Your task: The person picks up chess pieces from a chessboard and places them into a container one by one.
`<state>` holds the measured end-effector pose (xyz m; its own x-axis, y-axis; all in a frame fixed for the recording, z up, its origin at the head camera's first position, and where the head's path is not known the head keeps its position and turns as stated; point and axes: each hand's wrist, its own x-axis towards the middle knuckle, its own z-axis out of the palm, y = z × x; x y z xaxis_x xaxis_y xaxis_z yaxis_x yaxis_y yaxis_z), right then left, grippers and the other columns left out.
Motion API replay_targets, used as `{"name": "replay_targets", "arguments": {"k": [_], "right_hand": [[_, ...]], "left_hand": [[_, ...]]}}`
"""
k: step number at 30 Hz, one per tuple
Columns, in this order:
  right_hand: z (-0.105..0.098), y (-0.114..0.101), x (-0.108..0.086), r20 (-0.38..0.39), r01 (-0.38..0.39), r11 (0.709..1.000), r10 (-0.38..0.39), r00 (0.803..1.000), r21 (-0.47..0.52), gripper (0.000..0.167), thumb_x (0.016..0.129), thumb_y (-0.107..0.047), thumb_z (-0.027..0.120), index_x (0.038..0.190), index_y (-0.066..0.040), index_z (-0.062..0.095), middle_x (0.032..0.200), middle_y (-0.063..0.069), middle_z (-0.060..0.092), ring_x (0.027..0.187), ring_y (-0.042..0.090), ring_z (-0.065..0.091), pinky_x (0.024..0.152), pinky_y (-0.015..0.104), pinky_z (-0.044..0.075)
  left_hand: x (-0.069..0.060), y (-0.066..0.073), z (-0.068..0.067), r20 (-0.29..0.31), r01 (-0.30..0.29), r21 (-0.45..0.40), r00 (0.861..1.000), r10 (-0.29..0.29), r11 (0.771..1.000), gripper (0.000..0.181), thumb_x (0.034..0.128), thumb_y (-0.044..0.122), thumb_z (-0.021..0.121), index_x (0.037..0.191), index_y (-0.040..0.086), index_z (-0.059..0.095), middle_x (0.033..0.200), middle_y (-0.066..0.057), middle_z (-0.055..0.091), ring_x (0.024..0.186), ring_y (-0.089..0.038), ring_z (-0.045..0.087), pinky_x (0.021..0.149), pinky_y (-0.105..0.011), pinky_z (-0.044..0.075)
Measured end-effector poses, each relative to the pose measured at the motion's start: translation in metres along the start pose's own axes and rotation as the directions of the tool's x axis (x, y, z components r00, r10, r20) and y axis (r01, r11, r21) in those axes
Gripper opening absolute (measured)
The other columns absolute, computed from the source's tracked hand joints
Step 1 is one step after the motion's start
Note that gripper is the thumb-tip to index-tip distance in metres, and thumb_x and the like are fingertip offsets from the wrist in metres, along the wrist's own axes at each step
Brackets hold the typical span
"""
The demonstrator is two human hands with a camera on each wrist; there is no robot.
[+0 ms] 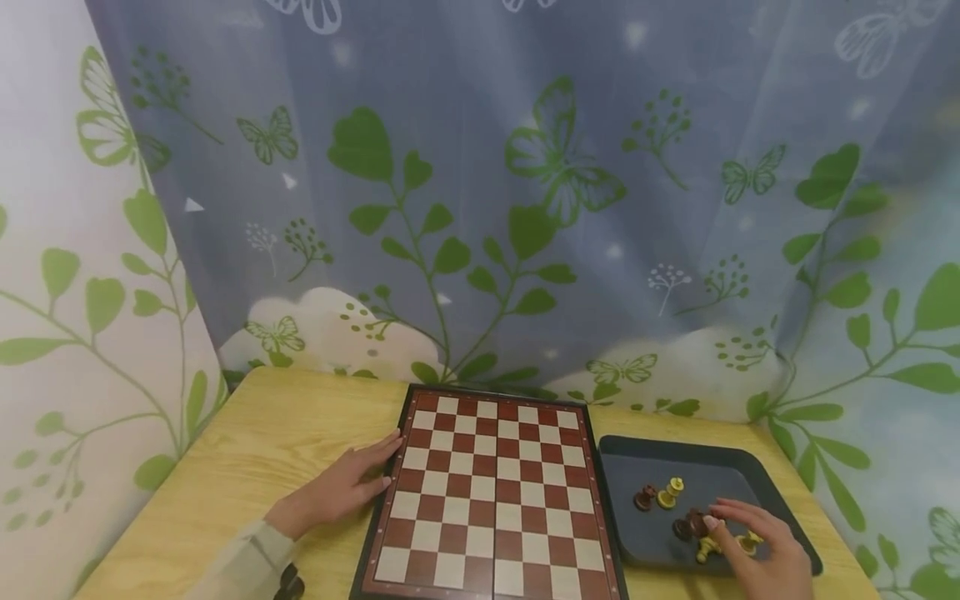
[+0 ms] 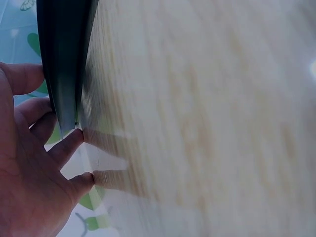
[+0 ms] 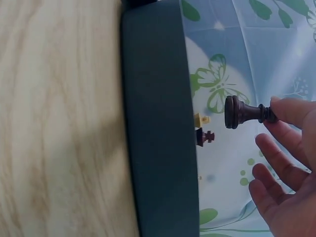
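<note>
A brown-and-white chessboard (image 1: 497, 492) with a dark frame lies on the table. My left hand (image 1: 341, 487) rests at its left edge; in the left wrist view, fingertips of the left hand (image 2: 39, 158) touch the board's dark side (image 2: 66, 54) and the tabletop. Over the dark tray (image 1: 633, 546), my right hand (image 1: 768, 546) pinches a dark brown chess piece (image 3: 247, 113) between thumb and finger. Its base points away from the hand, and the fingers cover its top, so its kind cannot be told. Other fingers of the right hand (image 3: 291, 168) are spread loosely.
Inside the tray are a brown chess piece (image 1: 644, 498), an upright gold piece (image 1: 671, 492) and more gold pieces (image 1: 708, 548) lying near the right hand. The tray stands against the board's right side. A patterned curtain (image 1: 480, 208) hangs behind the wooden table (image 1: 300, 417).
</note>
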<state>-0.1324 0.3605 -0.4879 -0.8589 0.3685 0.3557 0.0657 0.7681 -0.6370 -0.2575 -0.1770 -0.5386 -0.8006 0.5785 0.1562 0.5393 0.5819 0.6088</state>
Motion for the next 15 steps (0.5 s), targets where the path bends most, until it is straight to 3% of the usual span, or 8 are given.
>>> {"name": "replay_targets", "arguments": {"k": [3, 5, 7, 8, 10, 15], "right_hand": [[0.005, 0.003, -0.003, -0.016, 0.011, 1.0, -0.011, 1.0, -0.001, 0.021, 0.09, -0.024, 0.08, 0.103, -0.007, 0.08, 0.116, 0.018, 0.071, 0.104, 0.008, 0.05, 0.092, 0.054, 0.046], [0.008, 0.004, -0.002, -0.023, 0.057, 0.998, -0.057, 0.998, -0.017, 0.018, 0.089, -0.021, 0.081, 0.101, -0.009, 0.08, 0.114, 0.017, 0.072, 0.103, 0.01, 0.053, 0.089, 0.05, 0.048], [0.011, 0.006, -0.002, -0.032, 0.115, 0.993, -0.116, 0.993, -0.028, 0.013, 0.086, -0.017, 0.082, 0.097, -0.01, 0.081, 0.111, 0.017, 0.073, 0.097, -0.004, 0.052, 0.086, 0.049, 0.049], [0.012, 0.008, -0.002, -0.036, 0.15, 0.988, -0.151, 0.988, -0.03, 0.012, 0.084, -0.014, 0.083, 0.095, -0.011, 0.081, 0.108, 0.016, 0.074, 0.095, -0.013, 0.048, 0.085, 0.044, 0.049], [0.015, 0.012, -0.002, -0.041, 0.211, 0.977, -0.211, 0.977, -0.018, 0.012, 0.081, -0.009, 0.085, 0.092, -0.012, 0.081, 0.104, 0.017, 0.074, 0.097, -0.024, 0.036, 0.085, 0.045, 0.048], [0.022, 0.016, -0.003, -0.047, 0.263, 0.965, -0.262, 0.964, 0.022, 0.015, 0.077, -0.003, 0.086, 0.089, -0.009, 0.081, 0.101, 0.019, 0.072, 0.103, -0.023, 0.03, 0.089, 0.055, 0.041]], "left_hand": [[0.001, 0.0, 0.001, -0.003, 0.004, -0.005, 1.0, -0.004, 1.0, 0.06, 0.1054, 0.025, 0.054, 0.155, -0.004, 0.036, 0.164, -0.022, 0.027, 0.145, -0.05, 0.035, 0.108, -0.083, 0.015], [0.001, 0.0, 0.001, -0.003, 0.003, -0.005, 1.0, -0.003, 1.0, 0.06, 0.1056, 0.025, 0.054, 0.155, -0.004, 0.036, 0.164, -0.022, 0.027, 0.145, -0.049, 0.034, 0.108, -0.083, 0.015], [0.001, 0.0, 0.001, -0.002, -0.004, -0.003, 1.0, 0.004, 1.0, 0.06, 0.1058, 0.026, 0.054, 0.155, -0.004, 0.036, 0.164, -0.022, 0.027, 0.145, -0.05, 0.035, 0.108, -0.083, 0.016], [0.001, 0.0, 0.001, -0.001, -0.009, -0.004, 1.0, 0.009, 1.0, 0.06, 0.1058, 0.025, 0.054, 0.155, -0.005, 0.036, 0.164, -0.023, 0.028, 0.145, -0.05, 0.035, 0.108, -0.083, 0.016], [0.001, 0.0, 0.001, -0.001, -0.018, -0.005, 1.0, 0.018, 1.0, 0.06, 0.1058, 0.025, 0.054, 0.154, -0.006, 0.036, 0.163, -0.024, 0.028, 0.144, -0.051, 0.035, 0.107, -0.083, 0.016], [0.0, 0.0, 0.001, -0.003, -0.032, -0.002, 0.999, 0.032, 0.999, 0.06, 0.1056, 0.024, 0.054, 0.153, -0.008, 0.036, 0.162, -0.026, 0.029, 0.143, -0.052, 0.035, 0.105, -0.085, 0.016]]}}
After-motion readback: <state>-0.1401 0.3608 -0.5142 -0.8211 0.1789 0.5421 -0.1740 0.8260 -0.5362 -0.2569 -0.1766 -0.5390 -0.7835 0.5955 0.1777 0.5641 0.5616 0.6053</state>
